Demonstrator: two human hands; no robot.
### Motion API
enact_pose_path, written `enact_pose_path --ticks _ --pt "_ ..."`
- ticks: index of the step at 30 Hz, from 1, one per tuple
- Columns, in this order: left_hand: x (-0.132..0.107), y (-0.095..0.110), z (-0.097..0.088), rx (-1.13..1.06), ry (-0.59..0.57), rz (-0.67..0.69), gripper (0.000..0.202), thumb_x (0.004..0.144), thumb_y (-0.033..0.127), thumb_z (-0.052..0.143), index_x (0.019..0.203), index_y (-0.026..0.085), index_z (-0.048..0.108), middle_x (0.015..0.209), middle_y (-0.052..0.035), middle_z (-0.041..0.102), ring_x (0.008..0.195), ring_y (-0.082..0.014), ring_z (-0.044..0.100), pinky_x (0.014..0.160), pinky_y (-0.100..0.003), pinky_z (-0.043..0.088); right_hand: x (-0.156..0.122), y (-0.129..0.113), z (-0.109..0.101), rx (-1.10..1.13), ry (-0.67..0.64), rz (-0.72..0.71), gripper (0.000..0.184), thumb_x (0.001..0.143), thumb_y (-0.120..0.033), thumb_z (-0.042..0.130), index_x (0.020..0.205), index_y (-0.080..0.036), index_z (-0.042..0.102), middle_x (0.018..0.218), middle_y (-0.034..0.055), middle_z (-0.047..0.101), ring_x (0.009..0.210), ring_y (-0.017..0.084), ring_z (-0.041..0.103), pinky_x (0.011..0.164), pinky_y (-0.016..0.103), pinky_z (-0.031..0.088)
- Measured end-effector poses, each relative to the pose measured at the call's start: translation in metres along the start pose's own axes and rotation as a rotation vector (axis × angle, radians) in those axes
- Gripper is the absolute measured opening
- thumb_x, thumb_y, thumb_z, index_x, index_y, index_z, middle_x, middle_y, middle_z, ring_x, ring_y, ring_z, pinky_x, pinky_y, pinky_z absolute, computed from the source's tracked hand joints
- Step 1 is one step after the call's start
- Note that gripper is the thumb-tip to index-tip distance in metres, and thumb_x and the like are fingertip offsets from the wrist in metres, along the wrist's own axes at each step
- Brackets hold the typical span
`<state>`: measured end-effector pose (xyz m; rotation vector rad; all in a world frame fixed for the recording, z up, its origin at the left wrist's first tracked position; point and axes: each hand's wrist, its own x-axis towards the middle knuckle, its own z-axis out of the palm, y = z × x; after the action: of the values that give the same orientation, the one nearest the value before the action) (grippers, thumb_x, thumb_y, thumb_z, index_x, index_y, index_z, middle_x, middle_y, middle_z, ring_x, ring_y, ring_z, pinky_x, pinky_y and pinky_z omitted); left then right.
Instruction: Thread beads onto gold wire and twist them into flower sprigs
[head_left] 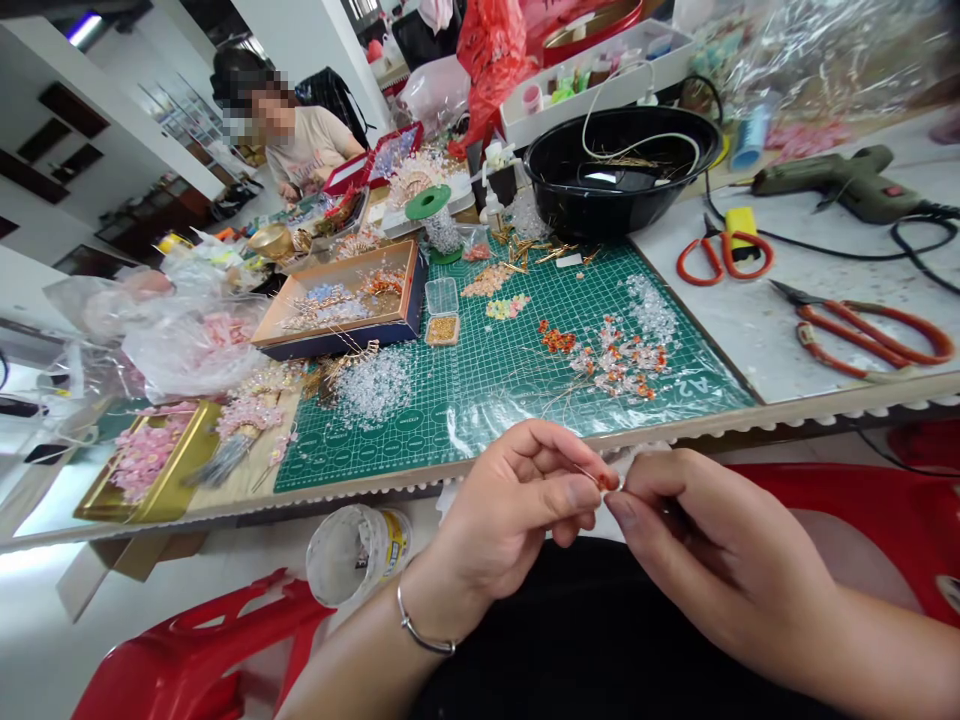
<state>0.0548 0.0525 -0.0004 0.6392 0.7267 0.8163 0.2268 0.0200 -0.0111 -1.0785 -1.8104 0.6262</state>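
Observation:
My left hand [510,505] pinches a small orange-red bead piece [606,481] on thin wire between thumb and index finger, just off the table's front edge. Close against it, my right hand [720,540] is closed, thumb and index fingertips meeting at the same piece. What exactly sits between the right fingertips is too small to make out, though a thin wire seems to run there. Beyond the hands, wired sprigs of transparent and orange beads [626,360] lie on the green cutting mat [480,400], beside a little pile of orange beads [556,338].
Transparent beads [371,385] are heaped left on the mat, near an open box [341,300]. Right stand a black basin [622,165], a glue gun [832,185], scissors [724,255] and cutters [870,330]. Another person [311,140] sits at the far left. Red stools [202,650] flank me.

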Motion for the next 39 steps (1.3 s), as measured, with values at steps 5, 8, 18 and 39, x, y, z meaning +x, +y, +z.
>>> enact_pose_path --ticks 5,8,18,39 --pt "-0.005 0.013 -0.001 0.399 0.001 0.184 0.008 0.079 0.025 0.083 0.080 0.021 0.076 0.084 -0.0023 0.070 0.078 -0.0126 0.063 0.070 -0.023 0.048 -0.002 0.005 0.000 0.190 -0.027 0.137 0.013 0.100 -0.024 0.055 0.087 -0.024 0.055 0.065 -0.0053 0.058 0.052 0.010 0.053 0.047 0.019 0.046" --pt "-0.006 0.028 0.002 0.794 -0.008 0.316 0.004 0.087 0.025 0.077 0.084 0.025 0.080 0.096 -0.0040 0.071 0.092 -0.0160 0.064 0.077 -0.026 0.048 -0.004 0.011 -0.002 0.367 -0.126 0.277 0.012 0.102 -0.034 0.054 0.104 -0.024 0.060 0.079 0.0012 0.067 0.069 0.016 0.066 0.059 0.024 0.056" --pt "0.033 0.056 0.027 1.149 -0.245 0.289 0.010 0.090 0.027 0.072 0.083 0.024 0.079 0.095 -0.0058 0.071 0.085 -0.0166 0.066 0.071 -0.025 0.049 -0.004 0.026 -0.014 0.318 -0.010 0.333 0.016 0.097 -0.027 0.056 0.081 -0.023 0.060 0.061 -0.0038 0.058 0.050 0.012 0.053 0.045 0.020 0.047" --pt "0.167 0.163 -0.070 2.118 0.633 0.257 0.027 0.092 0.030 0.054 0.104 0.023 0.077 0.103 -0.0072 0.079 0.093 -0.0273 0.069 0.079 -0.035 0.048 0.007 0.060 -0.035 0.224 0.015 0.206 0.023 0.090 -0.018 0.053 0.067 -0.024 0.054 0.052 -0.0048 0.058 0.041 0.010 0.055 0.039 0.016 0.046"
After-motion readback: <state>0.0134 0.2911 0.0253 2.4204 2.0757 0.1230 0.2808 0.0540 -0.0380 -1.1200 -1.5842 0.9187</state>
